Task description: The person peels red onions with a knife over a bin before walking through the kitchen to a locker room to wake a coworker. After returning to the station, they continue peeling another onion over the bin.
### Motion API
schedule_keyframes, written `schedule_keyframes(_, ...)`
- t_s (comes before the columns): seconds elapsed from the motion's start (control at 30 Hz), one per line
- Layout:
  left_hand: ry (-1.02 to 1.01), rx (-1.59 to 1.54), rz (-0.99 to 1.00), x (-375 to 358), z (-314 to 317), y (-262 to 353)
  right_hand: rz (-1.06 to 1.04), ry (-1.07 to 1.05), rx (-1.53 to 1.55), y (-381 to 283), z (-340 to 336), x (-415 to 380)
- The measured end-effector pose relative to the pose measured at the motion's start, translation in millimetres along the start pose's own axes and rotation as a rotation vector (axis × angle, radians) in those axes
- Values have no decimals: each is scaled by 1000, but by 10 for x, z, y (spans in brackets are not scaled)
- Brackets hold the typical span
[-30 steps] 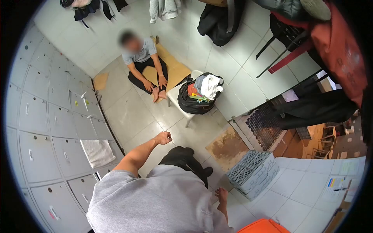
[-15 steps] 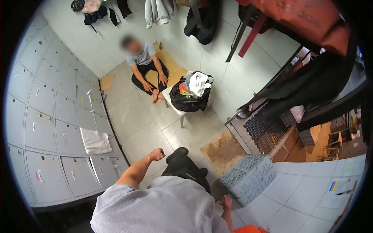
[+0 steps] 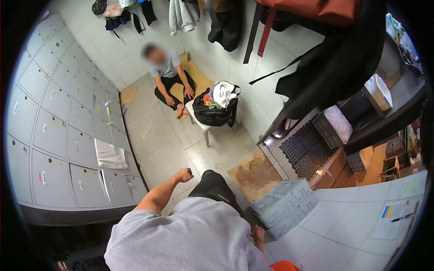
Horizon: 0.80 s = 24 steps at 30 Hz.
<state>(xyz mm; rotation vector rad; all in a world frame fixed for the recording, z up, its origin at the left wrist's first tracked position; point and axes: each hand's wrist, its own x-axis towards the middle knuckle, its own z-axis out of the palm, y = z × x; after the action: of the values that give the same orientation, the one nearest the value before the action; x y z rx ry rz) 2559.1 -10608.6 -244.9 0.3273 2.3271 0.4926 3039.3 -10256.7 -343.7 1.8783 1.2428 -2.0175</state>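
My left hand is held out in front of my body above the tiled floor, its fingers curled into a loose fist with nothing showing in it. Low at my right side hangs my right hand, fingers curled in and no object visible. It is nearest to the stacked grey plastic crates. Ahead stands a white stool bearing a black backpack, with a white cloth on top. Neither hand touches any of these.
Grey lockers line the left wall, a white towel hanging from one. Another person sits on cardboard by the far wall. Bags and clothes hang above. A brown mat and black rubber mat lie at right.
My view has shifted slightly, and the hanging bags at upper right sit differently in it. More of the doorway's right side shows, including a white container. Both hands remain curled.
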Motion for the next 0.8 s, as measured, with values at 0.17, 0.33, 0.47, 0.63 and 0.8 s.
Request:
schedule_keyframes(0.17,7,0,60,9,25,315,10,-25,32,-64,-165,151)
schedule_keyframes(0.33,6,-2,72,2,123,459,-22,-34,77,-210,-305,166)
schedule_keyframes(0.47,-10,15,122,30,213,390,-4,-6,52,-309,-331,198)
schedule_keyframes(0.63,-10,34,58,47,274,436,14,-72,68,-307,-387,322)
schedule_keyframes(0.8,-35,52,39,175,149,618,78,-140,73,-333,-393,540)
